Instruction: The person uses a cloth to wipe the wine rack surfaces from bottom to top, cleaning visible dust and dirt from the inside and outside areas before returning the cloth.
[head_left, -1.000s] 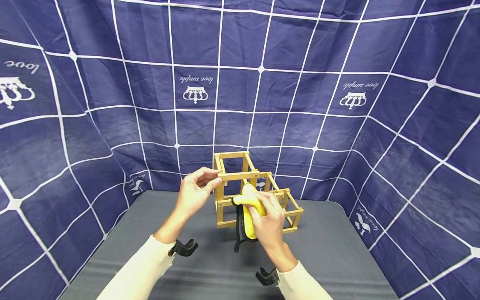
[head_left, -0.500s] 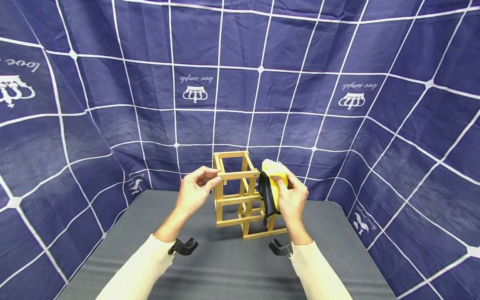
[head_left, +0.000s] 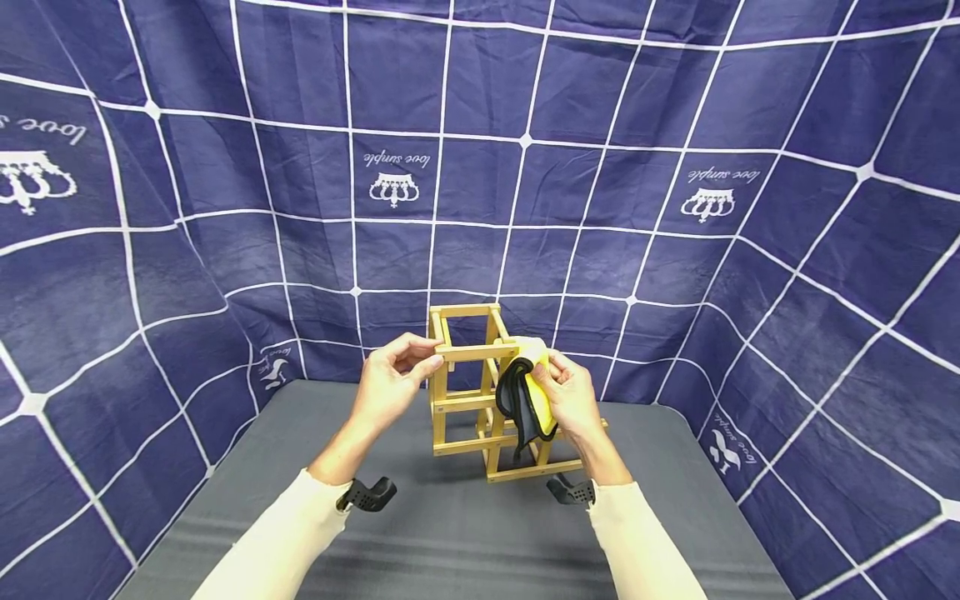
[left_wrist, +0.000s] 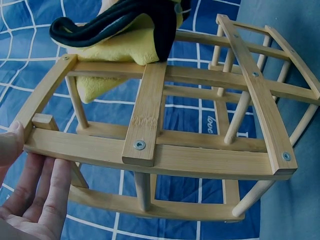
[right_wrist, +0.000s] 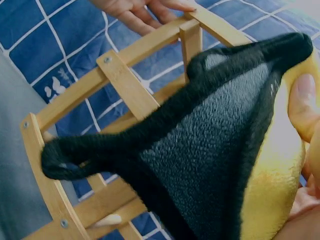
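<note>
A stepped rack of light wooden bars (head_left: 467,403) stands on the grey surface. At its upper left corner my left hand (head_left: 392,377) pinches the frame; in the left wrist view the thumb is on one side of the bar and the fingers (left_wrist: 54,192) on the other. My right hand (head_left: 573,396) grips a folded cleaning cloth (head_left: 542,387), yellow on one face and dark grey on the other, with black edging. The left wrist view has the cloth (left_wrist: 112,45) against a bar by the tall section, a yellow corner hanging below it. A black loop (right_wrist: 65,160) sticks out from its edge.
A dark blue sheet with white grid lines (head_left: 480,179) hangs behind the rack and along both sides. The grey surface (head_left: 457,542) runs beneath the rack and forearms. Each wrist wears a black mount (head_left: 369,495).
My right hand has carried the cloth from the rack's front up and right to the tall section's right side, then slightly back left. The left hand keeps its place on the corner.
</note>
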